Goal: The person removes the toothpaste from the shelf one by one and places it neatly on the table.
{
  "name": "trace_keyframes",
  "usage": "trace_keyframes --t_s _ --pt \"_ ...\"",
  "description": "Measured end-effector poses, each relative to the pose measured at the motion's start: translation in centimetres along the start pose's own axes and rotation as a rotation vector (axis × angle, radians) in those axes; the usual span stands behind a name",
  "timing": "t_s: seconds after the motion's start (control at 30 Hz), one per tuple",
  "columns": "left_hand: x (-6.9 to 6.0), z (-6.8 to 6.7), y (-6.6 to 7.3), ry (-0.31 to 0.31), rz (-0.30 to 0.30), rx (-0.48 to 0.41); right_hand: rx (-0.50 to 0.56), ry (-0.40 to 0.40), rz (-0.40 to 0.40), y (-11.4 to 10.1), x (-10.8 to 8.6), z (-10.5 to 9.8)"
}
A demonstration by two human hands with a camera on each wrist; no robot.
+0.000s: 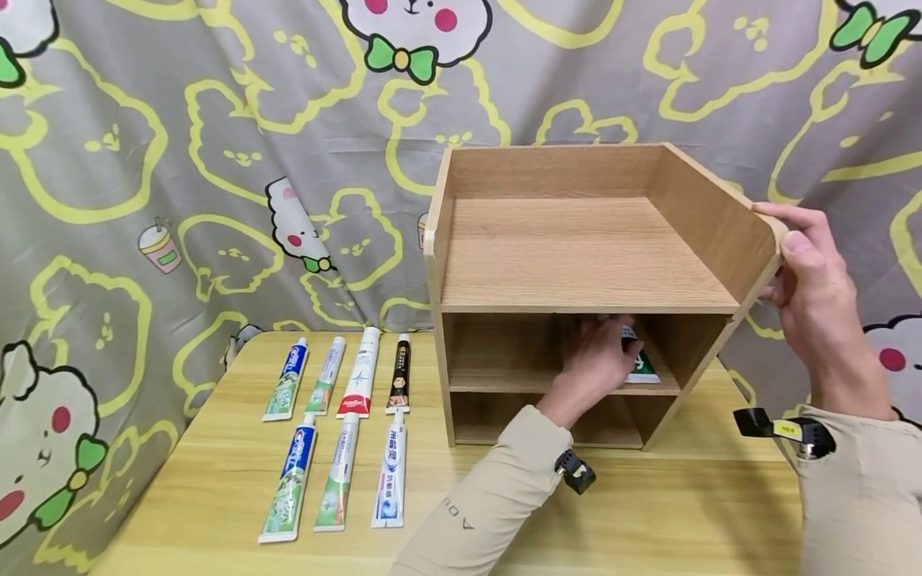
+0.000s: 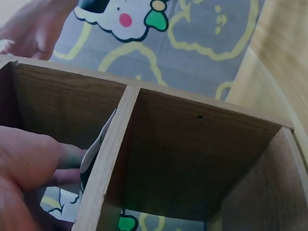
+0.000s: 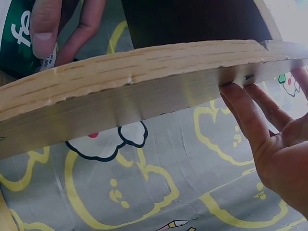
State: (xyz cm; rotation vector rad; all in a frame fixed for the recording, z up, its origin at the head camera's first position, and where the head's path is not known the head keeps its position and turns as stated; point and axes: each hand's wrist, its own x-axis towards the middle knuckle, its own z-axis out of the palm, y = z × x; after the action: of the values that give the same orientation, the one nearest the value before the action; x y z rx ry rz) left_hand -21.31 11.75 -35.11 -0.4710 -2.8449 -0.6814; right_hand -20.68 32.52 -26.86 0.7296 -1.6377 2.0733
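A small wooden shelf (image 1: 562,307) stands on the table. My left hand (image 1: 601,352) reaches into its middle compartment and pinches a green toothpaste tube (image 1: 643,370) lying by the right wall. In the right wrist view, the left thumb overlaps the green tube (image 3: 19,36). The left wrist view has the left fingers (image 2: 70,159) against the tube's pale edge, with their tips partly hidden. At the shelf's upper right, my right hand (image 1: 817,280) holds the side panel (image 1: 720,216) by its edge. Other right fingers (image 3: 248,115) touch the panel's outer face.
Left of the shelf, toothpaste tubes lie in two rows on the table (image 1: 209,464). The back row includes a black tube (image 1: 399,376) and a white-and-red tube (image 1: 358,380); a blue-and-white tube (image 1: 390,476) lies in front. A patterned curtain (image 1: 238,144) hangs behind.
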Motion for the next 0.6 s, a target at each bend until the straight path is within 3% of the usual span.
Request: trace_keyframes --t_s 0.2,0.47,0.6 --pt "0.3 -0.4 -0.2 -0.037 0.011 -0.182 0.028 -0.012 -0.012 0.2 -0.1 -0.2" --pt "0.8 -0.5 -1.1 -0.032 0.027 -0.362 -0.021 0.014 -0.021 0.2 -0.1 0.6" --pt "1.0 -0.7 -1.4 -0.036 0.058 -0.377 -0.025 0.049 -0.019 0.0 -0.1 0.8"
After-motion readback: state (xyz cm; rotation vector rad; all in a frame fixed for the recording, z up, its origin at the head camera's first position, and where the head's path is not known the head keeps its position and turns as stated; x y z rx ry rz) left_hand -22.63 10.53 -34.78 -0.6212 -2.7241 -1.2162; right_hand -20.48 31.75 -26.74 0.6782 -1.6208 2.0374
